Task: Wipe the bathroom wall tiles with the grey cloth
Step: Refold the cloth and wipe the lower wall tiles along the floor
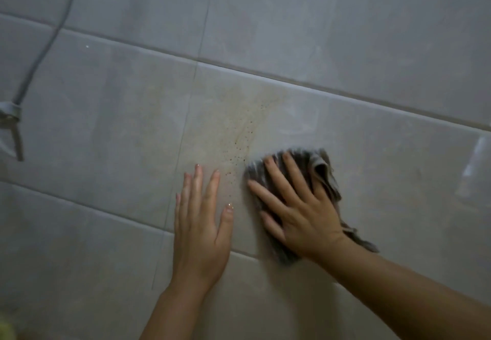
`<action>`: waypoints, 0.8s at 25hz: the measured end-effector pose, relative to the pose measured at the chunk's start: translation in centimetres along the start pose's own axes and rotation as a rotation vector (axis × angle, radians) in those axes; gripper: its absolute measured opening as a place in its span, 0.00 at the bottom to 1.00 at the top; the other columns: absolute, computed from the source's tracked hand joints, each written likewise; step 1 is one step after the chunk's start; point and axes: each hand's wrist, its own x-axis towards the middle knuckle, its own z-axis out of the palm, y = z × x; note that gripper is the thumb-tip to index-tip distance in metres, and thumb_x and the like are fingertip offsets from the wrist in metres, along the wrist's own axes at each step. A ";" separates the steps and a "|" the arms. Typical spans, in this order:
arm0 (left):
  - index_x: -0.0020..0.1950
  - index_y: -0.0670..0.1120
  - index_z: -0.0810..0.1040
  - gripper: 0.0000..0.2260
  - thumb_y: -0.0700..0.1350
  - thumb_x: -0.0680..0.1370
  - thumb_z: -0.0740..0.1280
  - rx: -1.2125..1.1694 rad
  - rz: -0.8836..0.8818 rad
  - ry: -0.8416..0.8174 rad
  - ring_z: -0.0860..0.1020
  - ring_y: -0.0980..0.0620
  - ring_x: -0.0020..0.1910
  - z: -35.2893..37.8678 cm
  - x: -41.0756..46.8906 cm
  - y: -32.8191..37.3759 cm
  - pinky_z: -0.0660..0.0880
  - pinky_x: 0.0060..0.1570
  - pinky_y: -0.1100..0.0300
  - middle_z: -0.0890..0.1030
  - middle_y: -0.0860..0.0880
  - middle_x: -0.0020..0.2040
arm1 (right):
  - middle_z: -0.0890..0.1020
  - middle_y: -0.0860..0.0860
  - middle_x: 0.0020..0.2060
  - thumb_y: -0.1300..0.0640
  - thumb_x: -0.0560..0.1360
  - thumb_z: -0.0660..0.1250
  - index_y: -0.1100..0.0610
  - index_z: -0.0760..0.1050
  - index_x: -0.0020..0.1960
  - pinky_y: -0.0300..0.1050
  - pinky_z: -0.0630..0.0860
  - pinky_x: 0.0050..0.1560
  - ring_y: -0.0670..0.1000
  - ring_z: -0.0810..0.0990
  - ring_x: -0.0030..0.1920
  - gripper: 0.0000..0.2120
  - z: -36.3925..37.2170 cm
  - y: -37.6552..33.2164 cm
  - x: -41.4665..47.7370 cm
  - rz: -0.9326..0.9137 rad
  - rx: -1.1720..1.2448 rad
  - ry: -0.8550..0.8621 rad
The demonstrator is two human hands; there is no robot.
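Large grey wall tiles fill the view. A yellowish streak with small red-brown specks runs down one tile. My right hand lies flat with spread fingers on the grey cloth, pressing it against the tile just right of the streak. The cloth bunches out above and to the right of the hand, and a tail of it hangs past the wrist. My left hand rests flat on the bare tile to the left of the streak, fingers together, holding nothing.
A grey shower hose runs down the wall at the upper left to a metal fitting at the left edge. A pale glare patch shows on the tile at the right edge.
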 end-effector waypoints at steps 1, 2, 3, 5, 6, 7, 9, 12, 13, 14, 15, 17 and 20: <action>0.80 0.59 0.50 0.26 0.56 0.82 0.51 -0.009 -0.005 0.013 0.45 0.53 0.80 -0.3 0.0 0.0 0.47 0.78 0.46 0.49 0.53 0.82 | 0.62 0.54 0.76 0.41 0.78 0.57 0.46 0.64 0.75 0.58 0.64 0.66 0.62 0.55 0.77 0.26 -0.3 1.2 -0.5 -0.035 -0.005 0.010; 0.80 0.58 0.51 0.26 0.56 0.81 0.51 -0.014 -0.012 0.026 0.45 0.53 0.80 -0.6 0.1 -0.1 0.47 0.78 0.47 0.49 0.53 0.82 | 0.63 0.54 0.76 0.41 0.78 0.58 0.45 0.65 0.74 0.58 0.63 0.67 0.63 0.55 0.76 0.26 -0.7 2.7 0.2 -0.007 -0.017 0.044; 0.80 0.58 0.51 0.26 0.56 0.81 0.51 -0.018 -0.019 0.032 0.45 0.54 0.80 -0.9 0.1 -0.1 0.46 0.77 0.48 0.49 0.53 0.82 | 0.63 0.53 0.76 0.41 0.78 0.57 0.45 0.64 0.74 0.60 0.61 0.68 0.65 0.54 0.76 0.26 -0.9 4.2 1.8 0.076 -0.046 0.075; 0.79 0.61 0.50 0.26 0.56 0.81 0.51 -0.021 -0.025 0.034 0.45 0.54 0.80 -1.2 0.0 -0.4 0.45 0.78 0.51 0.49 0.54 0.82 | 0.59 0.53 0.77 0.41 0.79 0.54 0.45 0.61 0.76 0.61 0.50 0.73 0.66 0.51 0.77 0.26 -1.3 6.1 7.1 0.284 -0.050 0.102; 0.79 0.61 0.49 0.26 0.56 0.82 0.52 -0.027 -0.023 0.042 0.45 0.54 0.80 -1.3 0.0 -0.7 0.45 0.78 0.53 0.50 0.54 0.82 | 0.58 0.53 0.77 0.41 0.79 0.52 0.45 0.60 0.76 0.61 0.47 0.73 0.65 0.50 0.77 0.26 -1.3 5.6 9.5 0.347 -0.022 0.105; 0.79 0.62 0.49 0.26 0.56 0.82 0.52 -0.027 -0.022 0.058 0.46 0.54 0.80 -1.5 0.1 -1.2 0.45 0.77 0.54 0.51 0.53 0.82 | 0.58 0.54 0.77 0.41 0.79 0.53 0.46 0.60 0.76 0.59 0.48 0.72 0.65 0.51 0.77 0.26 -1.1 4.0 11.4 0.365 -0.001 0.118; 0.79 0.60 0.51 0.25 0.56 0.82 0.52 -0.014 -0.033 0.083 0.47 0.54 0.80 -1.8 0.3 -1.9 0.45 0.77 0.55 0.53 0.52 0.81 | 0.61 0.54 0.77 0.42 0.78 0.56 0.47 0.63 0.75 0.57 0.56 0.68 0.65 0.54 0.76 0.26 -0.1 -0.5 12.1 0.264 0.037 0.135; 0.79 0.57 0.53 0.25 0.56 0.82 0.51 -0.003 -0.068 0.085 0.46 0.56 0.80 -2.5 0.0 -2.7 0.45 0.77 0.57 0.52 0.53 0.81 | 0.60 0.54 0.77 0.42 0.77 0.58 0.49 0.61 0.76 0.59 0.58 0.69 0.64 0.55 0.76 0.29 1.2 -5.0 7.0 -0.032 0.061 0.046; 0.78 0.57 0.54 0.24 0.56 0.82 0.51 -0.006 -0.071 0.089 0.46 0.57 0.80 -2.8 0.0 -2.9 0.45 0.77 0.57 0.53 0.54 0.81 | 0.61 0.54 0.76 0.42 0.77 0.60 0.49 0.61 0.77 0.59 0.58 0.70 0.64 0.56 0.76 0.31 1.0 -4.6 5.5 -0.094 0.050 0.036; 0.78 0.57 0.54 0.24 0.56 0.81 0.51 -0.006 -0.070 0.094 0.46 0.57 0.80 -3.2 0.0 -3.1 0.45 0.77 0.57 0.53 0.53 0.81 | 0.62 0.54 0.76 0.42 0.76 0.61 0.50 0.61 0.76 0.58 0.59 0.70 0.63 0.57 0.76 0.31 0.7 -3.3 5.0 -0.122 0.047 0.039; 0.78 0.57 0.55 0.24 0.56 0.81 0.52 -0.002 -0.071 0.097 0.46 0.56 0.80 -3.5 0.0 -3.3 0.45 0.77 0.57 0.54 0.53 0.81 | 0.63 0.54 0.76 0.42 0.76 0.62 0.51 0.63 0.76 0.57 0.60 0.69 0.63 0.58 0.76 0.31 0.3 -1.5 5.3 -0.112 0.038 0.060; 0.78 0.58 0.54 0.24 0.57 0.81 0.51 -0.002 -0.096 0.093 0.46 0.57 0.80 -4.1 -0.1 -3.6 0.45 0.77 0.56 0.53 0.54 0.81 | 0.62 0.54 0.76 0.41 0.77 0.59 0.49 0.63 0.76 0.57 0.60 0.69 0.61 0.57 0.76 0.29 -0.6 1.9 8.6 0.008 -0.002 0.102; 0.77 0.61 0.53 0.23 0.58 0.81 0.50 -0.004 -0.117 0.078 0.45 0.58 0.80 -4.9 -0.2 -4.2 0.44 0.77 0.58 0.51 0.57 0.80 | 0.56 0.55 0.78 0.40 0.79 0.53 0.46 0.60 0.77 0.60 0.48 0.73 0.62 0.50 0.78 0.28 -1.3 3.1 15.6 0.249 0.004 0.137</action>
